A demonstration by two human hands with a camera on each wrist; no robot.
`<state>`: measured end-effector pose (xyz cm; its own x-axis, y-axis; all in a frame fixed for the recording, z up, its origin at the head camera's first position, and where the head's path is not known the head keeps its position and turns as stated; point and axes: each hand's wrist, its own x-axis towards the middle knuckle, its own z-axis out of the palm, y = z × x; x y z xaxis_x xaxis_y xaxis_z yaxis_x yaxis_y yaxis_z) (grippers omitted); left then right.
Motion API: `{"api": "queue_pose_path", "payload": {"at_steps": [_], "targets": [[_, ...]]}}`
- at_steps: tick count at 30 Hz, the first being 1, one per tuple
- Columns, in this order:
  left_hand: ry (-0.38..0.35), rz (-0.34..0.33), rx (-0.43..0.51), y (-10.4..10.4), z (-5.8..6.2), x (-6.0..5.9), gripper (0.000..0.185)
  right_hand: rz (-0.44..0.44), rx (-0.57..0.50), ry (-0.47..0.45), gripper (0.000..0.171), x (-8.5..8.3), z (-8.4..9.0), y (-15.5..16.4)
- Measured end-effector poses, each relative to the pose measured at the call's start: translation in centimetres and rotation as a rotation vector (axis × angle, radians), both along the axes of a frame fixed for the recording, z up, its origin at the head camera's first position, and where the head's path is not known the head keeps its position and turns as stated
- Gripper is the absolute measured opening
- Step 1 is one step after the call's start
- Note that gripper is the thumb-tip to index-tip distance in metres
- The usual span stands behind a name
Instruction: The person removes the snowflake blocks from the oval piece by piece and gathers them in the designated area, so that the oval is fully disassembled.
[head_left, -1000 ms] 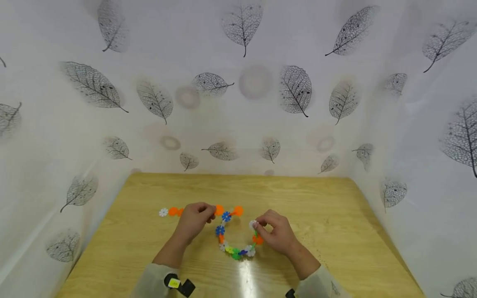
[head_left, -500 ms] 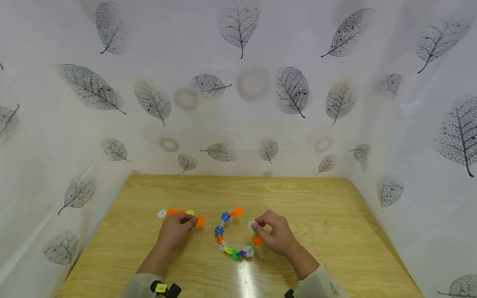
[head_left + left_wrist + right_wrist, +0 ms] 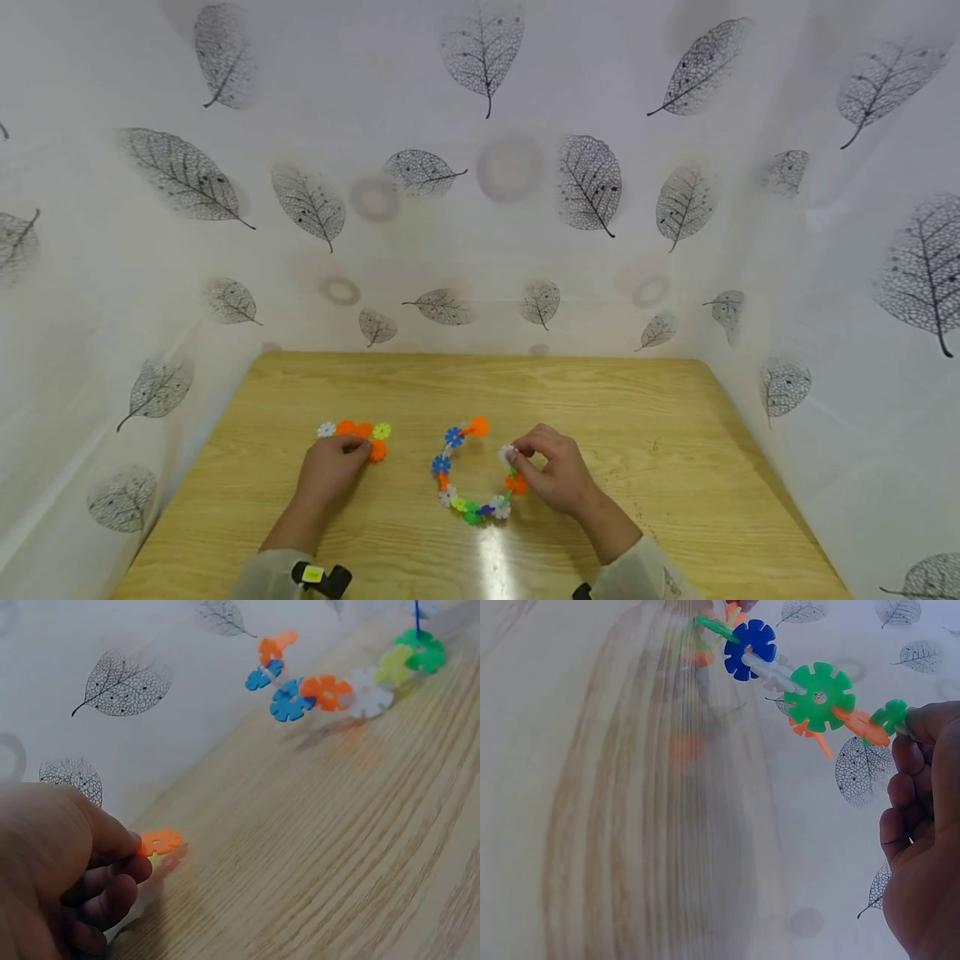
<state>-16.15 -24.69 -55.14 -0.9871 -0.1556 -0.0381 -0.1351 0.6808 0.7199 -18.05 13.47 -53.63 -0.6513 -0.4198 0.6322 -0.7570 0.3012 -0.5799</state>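
A wooden table [image 3: 637, 433] is seen from above, backed by a white sheet printed with grey leaves [image 3: 592, 179]. Near the middle of the table lies a curved chain of small plastic flower discs [image 3: 472, 507], in blue, orange, white, yellow and green, shaped like a ring left open at twelve o'clock. Its right-hand end, at about three o'clock, is pinched by the right hand [image 3: 557, 479], whose thumb and fingers are curled round a white disc there; in the right wrist view that part of the chain is lifted off the wood. At nine o'clock from the chain, well apart from it, a small cluster of loose discs [image 3: 352, 430] is laid out: white, orange and yellow-green. The left hand [image 3: 330, 468] is placed just below it, and a single orange disc [image 3: 159, 841] is pinched between its curled fingertips. The ring is judged to be mostly built: most discs are already linked, while a gap at the top and the loose discs are left to be joined.
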Motion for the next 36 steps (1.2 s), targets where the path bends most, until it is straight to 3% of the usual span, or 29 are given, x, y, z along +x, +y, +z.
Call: {"api": "queue_pose_path", "payload": {"at_steps": [16, 29, 36], "targets": [[0.017, -0.007, -0.085, -0.1, -0.5, -0.9, 0.028, -0.005, 0.01, 0.002, 0.012, 0.0, -0.1, 0.0], [0.052, 0.015, -0.114, -0.1, -1.2, -0.5, 0.033, 0.028, -0.002, 0.042, 0.016, -0.1, -0.2, -0.1], [0.04, 0.035, -0.083, 0.5, -0.7, -0.2, 0.031, 0.028, -0.006, 0.041, 0.017, 0.0, -0.3, 0.0]]}}
